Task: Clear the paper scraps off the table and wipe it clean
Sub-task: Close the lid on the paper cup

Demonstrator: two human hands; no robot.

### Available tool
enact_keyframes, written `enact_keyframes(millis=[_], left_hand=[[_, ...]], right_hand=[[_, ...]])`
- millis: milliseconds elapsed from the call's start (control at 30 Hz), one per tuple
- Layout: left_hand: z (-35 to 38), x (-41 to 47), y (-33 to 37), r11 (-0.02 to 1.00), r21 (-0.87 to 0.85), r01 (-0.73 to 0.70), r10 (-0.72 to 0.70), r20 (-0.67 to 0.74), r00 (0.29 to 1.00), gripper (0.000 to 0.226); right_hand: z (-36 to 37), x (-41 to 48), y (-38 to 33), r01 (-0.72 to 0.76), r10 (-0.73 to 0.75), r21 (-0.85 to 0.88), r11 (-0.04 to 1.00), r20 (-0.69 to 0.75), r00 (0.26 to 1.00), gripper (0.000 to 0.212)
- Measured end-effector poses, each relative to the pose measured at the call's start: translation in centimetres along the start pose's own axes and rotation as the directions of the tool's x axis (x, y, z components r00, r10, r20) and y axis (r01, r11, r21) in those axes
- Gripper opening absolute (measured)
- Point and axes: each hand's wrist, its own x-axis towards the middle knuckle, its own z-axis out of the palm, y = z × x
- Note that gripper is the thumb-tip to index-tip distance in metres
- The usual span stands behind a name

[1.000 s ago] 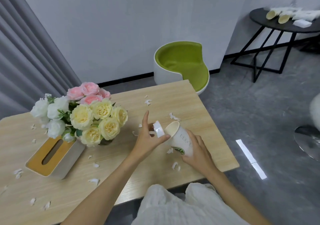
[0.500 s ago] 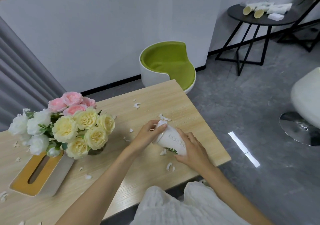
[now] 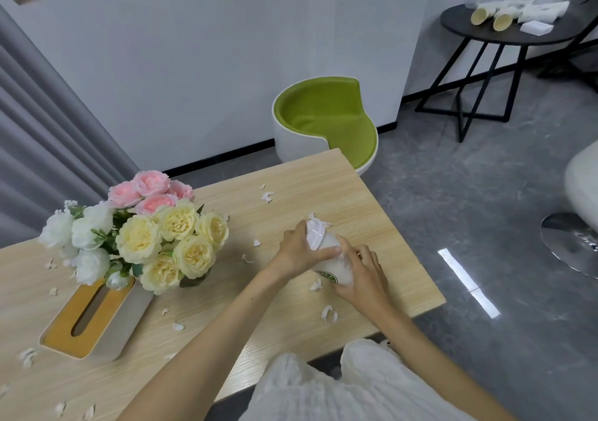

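Paper scraps [image 3: 325, 224] at the mouth of a cup [image 3: 335, 267] tight in left hand [image 3: 296, 252] and right hand [image 3: 364, 275].

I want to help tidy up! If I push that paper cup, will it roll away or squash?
It would probably roll in a curve: the paper cup is round, tapered and tipped on its side. It looks thin and light, so hard squeezing may crumple it.

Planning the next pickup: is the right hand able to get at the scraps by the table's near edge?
Probably yes: the scraps lie uncovered just beside the right hand, nothing between, though it grips the cup.
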Motion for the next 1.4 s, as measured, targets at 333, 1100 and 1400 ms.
enact_keyframes(millis=[333,1100,1400], left_hand=[[5.7,2.3,-0.1,0.647,0.575,-0.501,0.607,0.01,0.795,0.098],[10.0,2.6,0.5,0.901,-0.433,-0.027,0.093,0.132,0.987,0.046],[11.9,2.6,0.1,0.886,-0.45,-0.113,0.116,-0.02,0.993,0.031]], right_hand=[[-3.4,0.8,2.7,-0.369,0.398,0.791,0.487,0.175,0.9,0.038],[-4.7,0.5,3.8,-0.441,0.483,0.834,0.33,0.252,0.839,0.019],[-4.4,0.1,4.4,-0.419,0.511,0.828,0.372,0.194,0.837,0.024]])
